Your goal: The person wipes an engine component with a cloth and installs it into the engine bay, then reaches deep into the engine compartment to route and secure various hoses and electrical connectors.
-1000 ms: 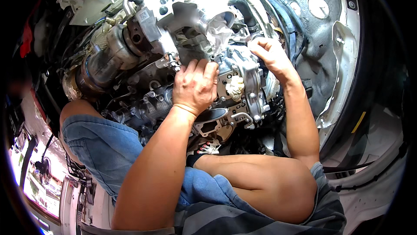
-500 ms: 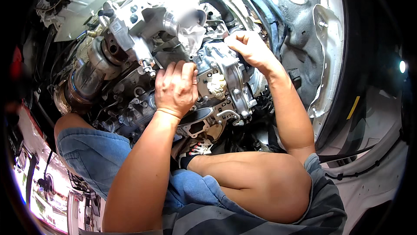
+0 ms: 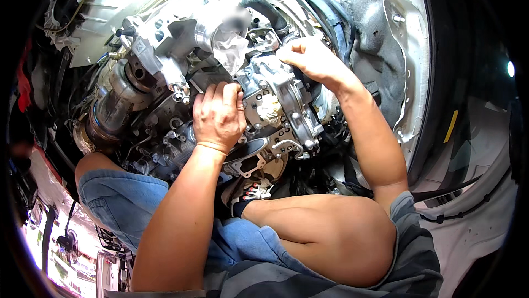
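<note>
Engine [image 3: 282, 91] lies beneath and between the curled hands [image 3: 219, 116] [image 3: 314, 64], whose grasp I cannot tell.

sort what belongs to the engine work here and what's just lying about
At the work:
- left hand, against the engine; fingertips hidden
- right hand, fingers curled, by the silver cover's upper end
- pale crumpled wad beside that cover

Apparently just around:
- blue cables, beyond the right hand
- fan, lower left
</note>
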Demonstrator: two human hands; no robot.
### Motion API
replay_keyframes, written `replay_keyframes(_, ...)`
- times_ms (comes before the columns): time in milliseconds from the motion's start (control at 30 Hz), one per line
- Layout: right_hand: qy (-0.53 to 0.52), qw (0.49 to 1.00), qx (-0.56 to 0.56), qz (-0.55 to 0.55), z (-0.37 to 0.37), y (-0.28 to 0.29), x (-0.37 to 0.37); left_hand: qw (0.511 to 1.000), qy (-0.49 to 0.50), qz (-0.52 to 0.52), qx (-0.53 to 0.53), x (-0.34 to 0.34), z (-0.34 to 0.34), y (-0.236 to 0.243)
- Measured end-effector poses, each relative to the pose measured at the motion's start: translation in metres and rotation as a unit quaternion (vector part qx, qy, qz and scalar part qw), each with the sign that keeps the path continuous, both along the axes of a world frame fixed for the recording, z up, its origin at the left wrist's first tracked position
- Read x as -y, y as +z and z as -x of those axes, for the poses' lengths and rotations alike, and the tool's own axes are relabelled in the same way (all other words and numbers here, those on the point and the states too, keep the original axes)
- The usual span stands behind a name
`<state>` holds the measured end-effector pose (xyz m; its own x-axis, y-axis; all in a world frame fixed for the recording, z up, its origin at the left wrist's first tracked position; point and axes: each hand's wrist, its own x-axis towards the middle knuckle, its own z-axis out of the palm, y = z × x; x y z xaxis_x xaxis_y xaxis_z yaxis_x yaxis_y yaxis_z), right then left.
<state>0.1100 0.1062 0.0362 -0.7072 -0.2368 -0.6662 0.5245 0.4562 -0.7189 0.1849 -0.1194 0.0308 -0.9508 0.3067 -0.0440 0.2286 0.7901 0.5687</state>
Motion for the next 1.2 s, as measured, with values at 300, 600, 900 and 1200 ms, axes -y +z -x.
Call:
replay_keyframes(300,-0.139,0.987,-0.009,0.082,-0.045,0.014,-0.017,1.0,0.0,-0.003,-0.001,0.001,0.001,0.001)
replay_keyframes(600,-0.094,0.994,-0.048,-0.009,-0.047,0.013,-0.007,1.0,-0.001,0.0,-0.01,0.002,0.001,0.0)
replay_keyframes(900,-0.168,0.983,-0.074,0.0,-0.053,0.029,-0.001,1.0,0.005,0.004,0.006,0.0,0.0,-0.001)
replay_keyframes(1200,-0.292,0.945,0.142,0.04,-0.183,0.042,-0.048,0.999,0.007,0.007,-0.033,-0.003,-0.003,-0.007)
